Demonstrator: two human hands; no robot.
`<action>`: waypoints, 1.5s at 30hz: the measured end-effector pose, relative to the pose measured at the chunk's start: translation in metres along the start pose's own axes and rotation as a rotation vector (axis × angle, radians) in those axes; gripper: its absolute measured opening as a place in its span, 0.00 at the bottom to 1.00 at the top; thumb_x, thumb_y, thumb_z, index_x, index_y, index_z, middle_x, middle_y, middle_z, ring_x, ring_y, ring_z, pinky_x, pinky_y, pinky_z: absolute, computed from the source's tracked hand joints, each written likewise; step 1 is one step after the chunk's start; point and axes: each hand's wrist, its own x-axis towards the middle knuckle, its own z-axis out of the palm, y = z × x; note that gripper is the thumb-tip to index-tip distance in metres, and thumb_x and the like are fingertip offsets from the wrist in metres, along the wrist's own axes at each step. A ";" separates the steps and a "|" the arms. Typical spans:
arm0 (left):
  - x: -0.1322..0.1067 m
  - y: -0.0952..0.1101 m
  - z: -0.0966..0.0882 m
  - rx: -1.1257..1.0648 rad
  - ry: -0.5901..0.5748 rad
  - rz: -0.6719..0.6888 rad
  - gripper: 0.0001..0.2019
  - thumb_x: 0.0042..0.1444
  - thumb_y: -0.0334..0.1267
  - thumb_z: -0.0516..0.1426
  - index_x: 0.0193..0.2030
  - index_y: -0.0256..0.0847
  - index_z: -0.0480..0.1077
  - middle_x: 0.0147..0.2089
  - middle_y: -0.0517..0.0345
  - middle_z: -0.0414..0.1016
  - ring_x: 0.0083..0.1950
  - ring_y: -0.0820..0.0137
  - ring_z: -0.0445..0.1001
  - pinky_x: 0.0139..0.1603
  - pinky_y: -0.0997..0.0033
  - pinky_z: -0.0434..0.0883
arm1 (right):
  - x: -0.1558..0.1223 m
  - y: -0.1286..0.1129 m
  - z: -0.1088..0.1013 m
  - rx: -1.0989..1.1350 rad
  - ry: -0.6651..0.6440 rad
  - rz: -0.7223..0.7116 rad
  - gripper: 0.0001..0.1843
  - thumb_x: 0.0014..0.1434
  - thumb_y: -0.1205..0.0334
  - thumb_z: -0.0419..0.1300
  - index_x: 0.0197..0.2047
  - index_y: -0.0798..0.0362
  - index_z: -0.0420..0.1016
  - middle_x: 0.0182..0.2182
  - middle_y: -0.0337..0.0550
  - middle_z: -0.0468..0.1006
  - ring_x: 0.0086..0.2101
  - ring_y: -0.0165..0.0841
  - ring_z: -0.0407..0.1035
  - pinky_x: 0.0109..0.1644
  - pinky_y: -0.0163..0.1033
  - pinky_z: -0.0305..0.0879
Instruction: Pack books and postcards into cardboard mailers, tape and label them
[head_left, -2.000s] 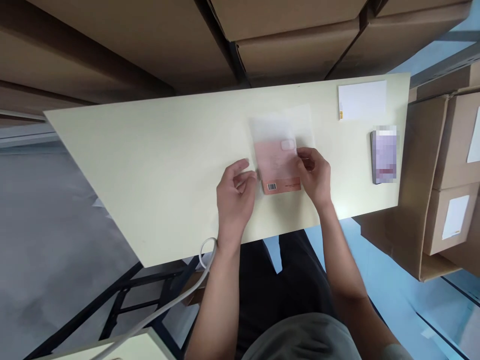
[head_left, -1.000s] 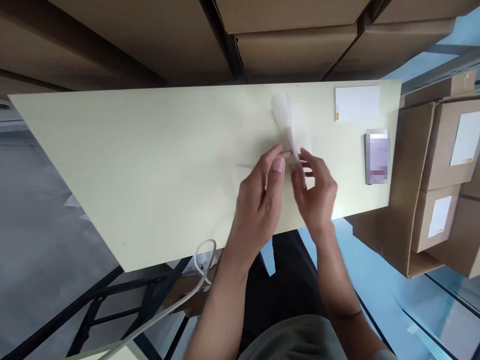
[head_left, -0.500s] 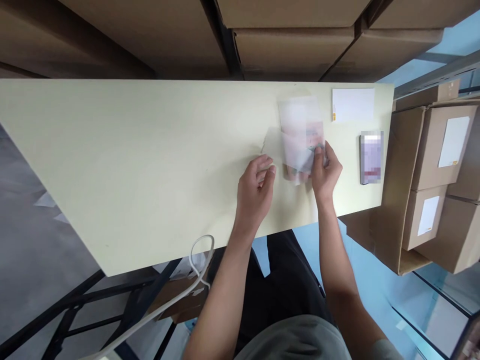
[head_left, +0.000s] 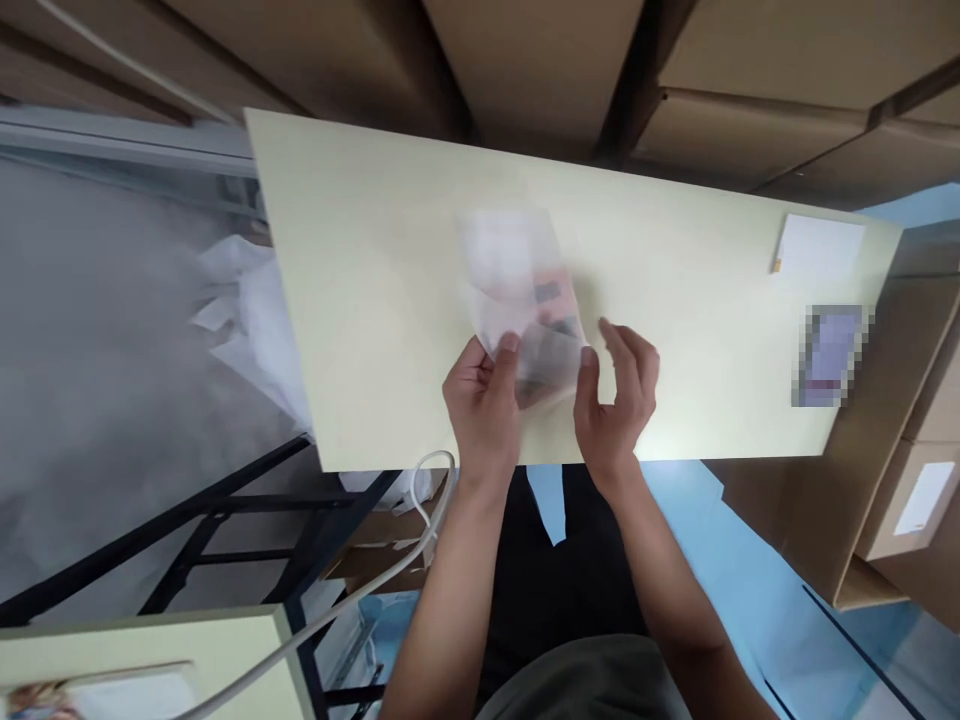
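Over the pale yellow table [head_left: 360, 300] I hold a frosted clear plastic bag [head_left: 517, 290] with a pink packaged item inside; the bag is blurred by motion. My left hand [head_left: 480, 405] pinches the bag's lower left edge with thumb and fingers. My right hand [head_left: 619, 395] is at the bag's lower right corner, thumb against it and fingers loosely spread; whether it grips the bag is unclear.
A white card [head_left: 817, 245] and a phone [head_left: 829, 355] lie at the table's right end. Cardboard boxes [head_left: 525, 70] line the far side and stand at the right [head_left: 900, 480]. White plastic sheets [head_left: 247, 310] lie left of the table. A white cable [head_left: 420, 520] hangs below.
The bag with the pink item was lifted off the table, turned in my hands, and is now held left of where it lay. My head has turned left.
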 end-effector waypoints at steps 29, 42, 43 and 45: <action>0.113 -0.011 -0.126 0.686 -0.014 0.598 0.22 0.83 0.47 0.45 0.57 0.44 0.80 0.65 0.44 0.85 0.69 0.55 0.80 0.74 0.44 0.70 | 0.017 -0.061 0.195 -0.184 -0.001 0.089 0.21 0.79 0.47 0.55 0.65 0.49 0.75 0.48 0.47 0.77 0.47 0.40 0.75 0.49 0.45 0.78; 0.116 -0.008 -0.120 0.773 -0.023 0.549 0.21 0.82 0.43 0.46 0.56 0.41 0.81 0.70 0.39 0.82 0.68 0.53 0.78 0.75 0.45 0.70 | 0.026 -0.051 0.192 -0.221 -0.182 0.072 0.23 0.74 0.59 0.57 0.68 0.47 0.81 0.51 0.50 0.74 0.50 0.40 0.73 0.53 0.45 0.74; 0.116 -0.008 -0.119 0.773 -0.018 0.551 0.21 0.82 0.43 0.46 0.56 0.41 0.81 0.70 0.39 0.82 0.69 0.53 0.77 0.76 0.45 0.69 | 0.027 -0.048 0.193 -0.206 -0.182 0.061 0.23 0.75 0.58 0.57 0.68 0.48 0.81 0.51 0.50 0.74 0.50 0.40 0.72 0.54 0.45 0.74; 0.118 -0.009 -0.118 0.775 0.000 0.554 0.21 0.82 0.43 0.47 0.57 0.41 0.81 0.69 0.40 0.82 0.69 0.53 0.77 0.76 0.45 0.69 | 0.030 -0.040 0.197 -0.165 -0.179 0.035 0.23 0.76 0.55 0.56 0.68 0.49 0.81 0.51 0.50 0.73 0.50 0.41 0.71 0.54 0.45 0.73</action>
